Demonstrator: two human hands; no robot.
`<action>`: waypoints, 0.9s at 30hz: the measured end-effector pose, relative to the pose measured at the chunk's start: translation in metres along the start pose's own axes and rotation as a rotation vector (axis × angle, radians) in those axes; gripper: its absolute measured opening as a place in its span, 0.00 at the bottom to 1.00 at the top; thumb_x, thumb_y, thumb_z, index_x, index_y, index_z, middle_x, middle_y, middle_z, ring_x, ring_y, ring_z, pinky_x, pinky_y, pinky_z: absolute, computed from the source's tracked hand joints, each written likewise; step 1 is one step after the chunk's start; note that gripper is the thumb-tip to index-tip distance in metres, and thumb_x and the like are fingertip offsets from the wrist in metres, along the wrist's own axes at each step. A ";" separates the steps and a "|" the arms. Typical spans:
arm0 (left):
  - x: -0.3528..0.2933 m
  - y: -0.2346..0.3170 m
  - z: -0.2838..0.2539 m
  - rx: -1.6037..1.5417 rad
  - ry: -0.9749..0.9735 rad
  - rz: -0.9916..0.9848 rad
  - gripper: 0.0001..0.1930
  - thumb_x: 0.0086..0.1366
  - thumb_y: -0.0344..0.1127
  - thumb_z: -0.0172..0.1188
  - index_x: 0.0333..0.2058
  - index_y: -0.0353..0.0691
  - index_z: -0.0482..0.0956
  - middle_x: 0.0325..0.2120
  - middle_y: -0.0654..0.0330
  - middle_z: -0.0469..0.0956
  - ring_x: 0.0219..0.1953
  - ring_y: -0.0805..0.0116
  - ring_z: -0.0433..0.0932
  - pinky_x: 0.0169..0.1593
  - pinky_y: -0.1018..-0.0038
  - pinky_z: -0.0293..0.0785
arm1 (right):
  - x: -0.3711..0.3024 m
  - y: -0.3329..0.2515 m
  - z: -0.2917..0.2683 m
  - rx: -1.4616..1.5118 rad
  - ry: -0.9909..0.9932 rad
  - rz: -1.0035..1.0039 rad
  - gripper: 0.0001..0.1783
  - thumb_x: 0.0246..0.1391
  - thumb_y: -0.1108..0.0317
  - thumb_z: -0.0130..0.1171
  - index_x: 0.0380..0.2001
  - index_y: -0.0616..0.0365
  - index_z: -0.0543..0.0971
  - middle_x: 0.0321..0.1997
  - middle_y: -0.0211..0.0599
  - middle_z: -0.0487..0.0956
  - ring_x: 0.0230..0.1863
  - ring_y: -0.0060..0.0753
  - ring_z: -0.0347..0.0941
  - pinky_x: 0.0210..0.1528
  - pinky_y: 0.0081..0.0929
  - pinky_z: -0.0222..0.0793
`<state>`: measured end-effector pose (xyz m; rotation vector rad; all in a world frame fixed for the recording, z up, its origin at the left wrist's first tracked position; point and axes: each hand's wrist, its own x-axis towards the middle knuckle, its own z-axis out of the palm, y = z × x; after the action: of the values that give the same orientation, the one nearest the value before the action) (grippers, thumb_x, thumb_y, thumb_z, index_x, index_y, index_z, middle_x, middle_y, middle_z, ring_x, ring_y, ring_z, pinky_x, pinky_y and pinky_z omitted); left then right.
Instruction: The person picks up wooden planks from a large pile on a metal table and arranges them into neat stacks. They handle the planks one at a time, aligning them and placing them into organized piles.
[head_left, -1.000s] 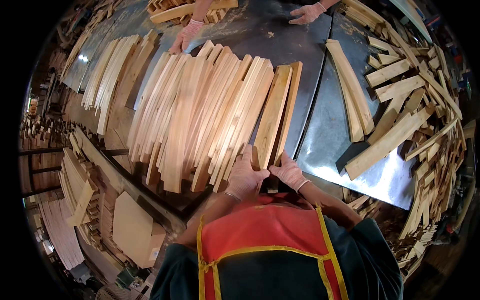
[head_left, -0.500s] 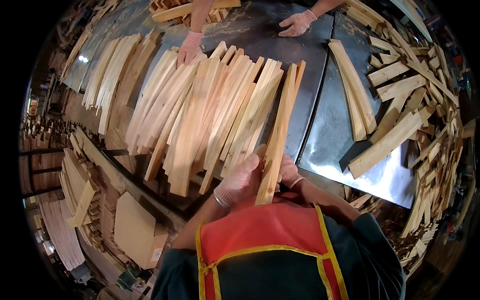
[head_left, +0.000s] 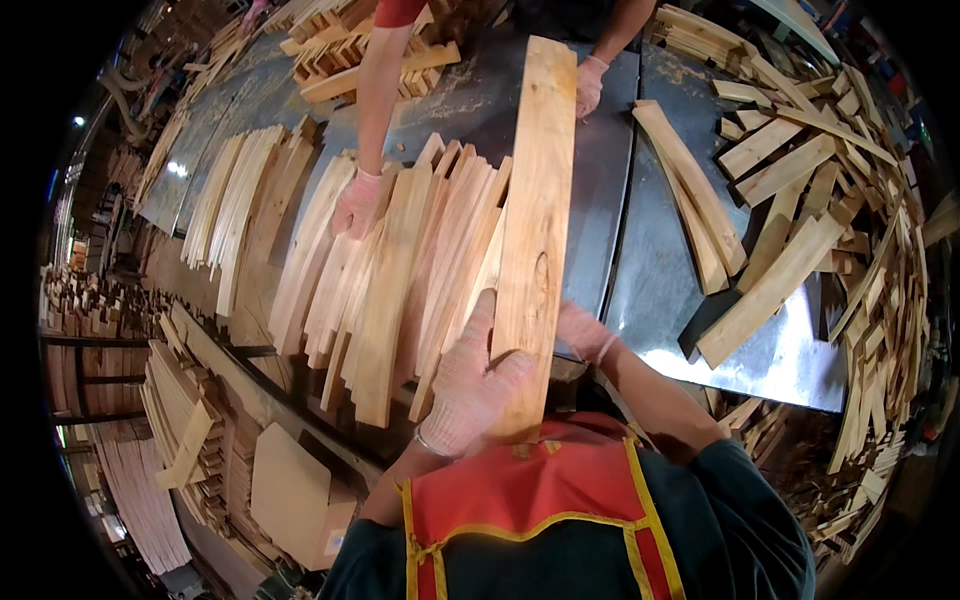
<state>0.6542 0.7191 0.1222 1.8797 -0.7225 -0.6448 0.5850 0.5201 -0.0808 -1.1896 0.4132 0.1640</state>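
A long, flat wooden board [head_left: 540, 190] with a dark knot stands tilted before me, its broad face toward me and its near end by my red apron. My left hand [head_left: 475, 385], in a pale knitted glove, is closed on its lower left edge, thumb across the face. At the opposite edge is my gloved right hand [head_left: 580, 332], blurred, its fingers hidden behind the board. Just left of it lies a row of wooden strips [head_left: 400, 290] side by side. Across the table, a co-worker's gloved hand [head_left: 358, 203] rests on that row.
The co-worker's other hand [head_left: 590, 88] is beyond the board. Two curved strips [head_left: 690, 190] lie on the metal table [head_left: 650, 300], beside a jumbled heap of offcuts [head_left: 800, 160] at right. More strips [head_left: 235, 200] and a stacked pile [head_left: 375, 75] lie farther off; a cardboard box [head_left: 290, 490] sits lower left.
The board has turned from its narrow edge to its broad face and risen. My left hand has shifted its hold on it. The co-worker's left-side hand has come nearer over the row.
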 end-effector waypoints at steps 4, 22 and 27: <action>0.000 -0.004 -0.002 0.047 0.004 -0.015 0.43 0.66 0.35 0.65 0.74 0.31 0.53 0.55 0.40 0.79 0.57 0.48 0.81 0.59 0.61 0.76 | -0.046 -0.097 0.016 0.587 -0.098 -0.130 0.36 0.57 0.56 0.67 0.66 0.60 0.74 0.57 0.35 0.83 0.55 0.30 0.79 0.56 0.32 0.74; 0.014 -0.014 0.034 -0.744 -0.298 -0.155 0.37 0.72 0.39 0.62 0.74 0.35 0.59 0.65 0.59 0.72 0.65 0.69 0.70 0.68 0.71 0.66 | -0.092 -0.110 0.017 0.531 0.412 -0.207 0.23 0.65 0.50 0.62 0.46 0.62 0.83 0.34 0.34 0.84 0.33 0.27 0.78 0.33 0.26 0.73; 0.018 -0.032 0.051 -0.833 -0.322 -0.151 0.32 0.74 0.39 0.60 0.73 0.36 0.64 0.67 0.60 0.71 0.69 0.69 0.66 0.71 0.69 0.61 | -0.118 -0.124 0.026 0.432 0.391 -0.281 0.28 0.62 0.57 0.65 0.59 0.65 0.78 0.43 0.32 0.83 0.42 0.25 0.79 0.45 0.27 0.75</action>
<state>0.6369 0.6864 0.0720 1.0721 -0.4043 -1.1530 0.5251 0.5093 0.0808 -0.8358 0.5829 -0.3913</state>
